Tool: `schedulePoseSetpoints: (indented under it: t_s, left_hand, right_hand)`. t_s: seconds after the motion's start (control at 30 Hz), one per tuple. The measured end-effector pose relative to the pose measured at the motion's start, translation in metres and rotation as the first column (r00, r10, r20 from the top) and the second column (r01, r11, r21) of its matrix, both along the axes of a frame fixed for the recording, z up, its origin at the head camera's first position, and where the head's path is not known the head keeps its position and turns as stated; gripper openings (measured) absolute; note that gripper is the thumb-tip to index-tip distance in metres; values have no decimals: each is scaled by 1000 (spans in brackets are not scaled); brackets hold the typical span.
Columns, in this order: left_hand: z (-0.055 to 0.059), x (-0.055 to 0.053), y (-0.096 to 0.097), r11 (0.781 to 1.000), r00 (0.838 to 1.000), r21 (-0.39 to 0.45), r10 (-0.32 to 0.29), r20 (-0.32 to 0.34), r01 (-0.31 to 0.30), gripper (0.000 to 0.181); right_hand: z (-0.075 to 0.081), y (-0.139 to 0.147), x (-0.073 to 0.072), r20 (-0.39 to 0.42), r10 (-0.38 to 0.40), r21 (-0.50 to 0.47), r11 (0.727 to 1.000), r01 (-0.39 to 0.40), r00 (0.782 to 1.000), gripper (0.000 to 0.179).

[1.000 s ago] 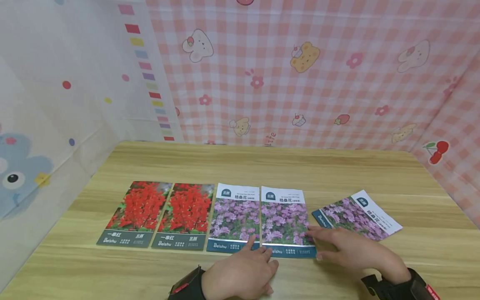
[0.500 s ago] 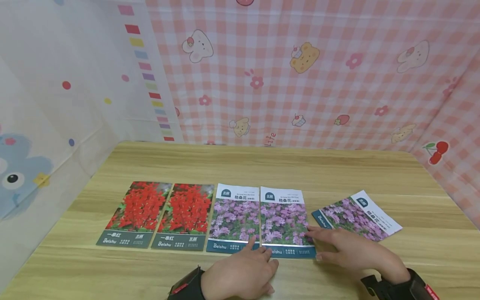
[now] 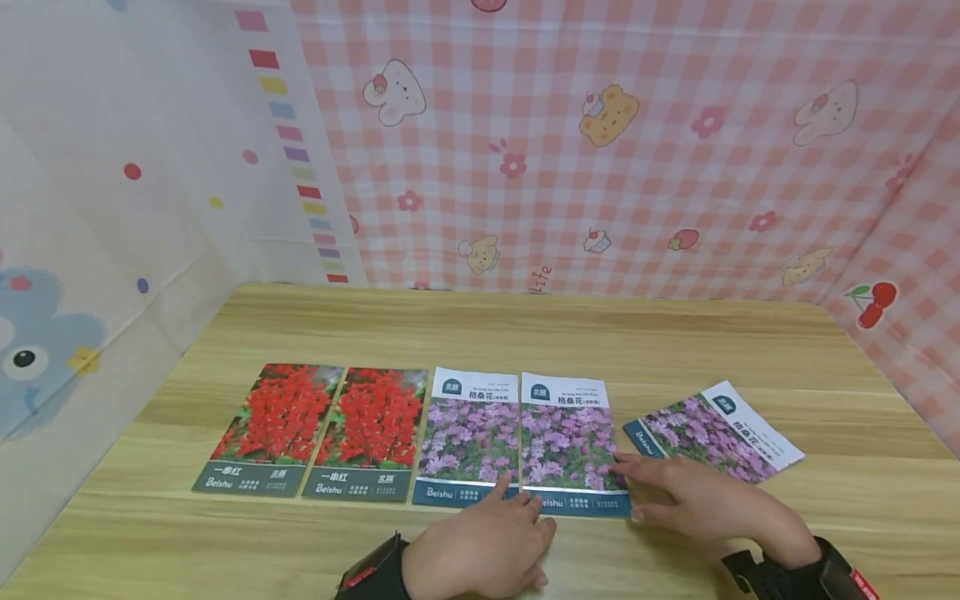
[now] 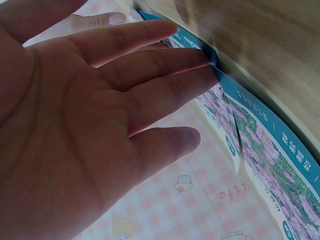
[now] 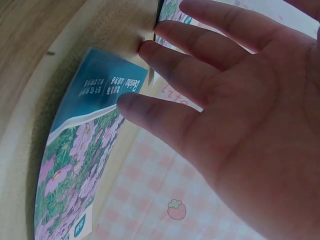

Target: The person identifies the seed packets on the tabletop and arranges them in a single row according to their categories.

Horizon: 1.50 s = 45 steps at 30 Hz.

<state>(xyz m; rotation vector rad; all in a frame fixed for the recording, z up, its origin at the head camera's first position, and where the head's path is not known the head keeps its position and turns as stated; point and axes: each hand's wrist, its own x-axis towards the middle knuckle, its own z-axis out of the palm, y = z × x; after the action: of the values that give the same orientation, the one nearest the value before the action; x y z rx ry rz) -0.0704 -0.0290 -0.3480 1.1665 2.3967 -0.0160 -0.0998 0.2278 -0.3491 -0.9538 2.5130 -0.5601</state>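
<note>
Two seed packets with purple flowers lie side by side at the table's middle, a left one (image 3: pixel 468 433) and a right one (image 3: pixel 567 437). My left hand (image 3: pixel 480 542) has its extended fingertips at their bottom edges, near the seam, covering part of the blue strips. On the other side, my right hand (image 3: pixel 712 504) touches the right packet's right edge with extended fingers. A third purple-flower packet (image 3: pixel 712 429) lies askew just beyond the right hand, which overlaps its near edge. Both wrist views show palms with fingers spread, gripping nothing.
Two red-flower seed packets, one outer (image 3: pixel 273 429) and one inner (image 3: pixel 371 433), continue the row leftward. They all lie on a wood-grain table (image 3: pixel 525 329). A pink checked cloth (image 3: pixel 465 100) rises behind it, and a white printed cloth (image 3: pixel 172 108) hangs at the left.
</note>
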Motion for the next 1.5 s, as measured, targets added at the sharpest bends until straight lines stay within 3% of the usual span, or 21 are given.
schedulePoseSetpoints:
  t_s: [0.23,0.43,0.53,0.67,1.0,1.23,1.5]
  left_hand:
    - [3,2,1,1000,1000,11,19,15,-19,49]
    - [4,4,3,999,999,42,-2,-50,4,49]
    - [4,6,4,998,997,59,-31,-66,35,50]
    - [3,6,7,995,994,71,-70,-86,76,50]
    - [6,3,23,983,969,132,-92,-228,124,49]
    - [9,0,40,981,966,151,-84,-245,123,51]
    - [12,-3,63,988,971,105,-90,-220,116,52]
  right_hand:
    - [1,5,0,-35,-27,-63,998,24,999,58]
    - [4,12,-3,-114,-105,-80,992,96,988,52]
    - [7,16,-6,-118,-207,-57,978,201,971,48]
    - [10,24,-10,-118,-343,-17,939,343,932,48]
    - [11,54,-20,-164,-473,19,876,483,866,51]
    - [8,68,-26,-183,-510,87,843,531,840,56]
    - [2,72,-29,-172,-512,96,842,531,842,60]
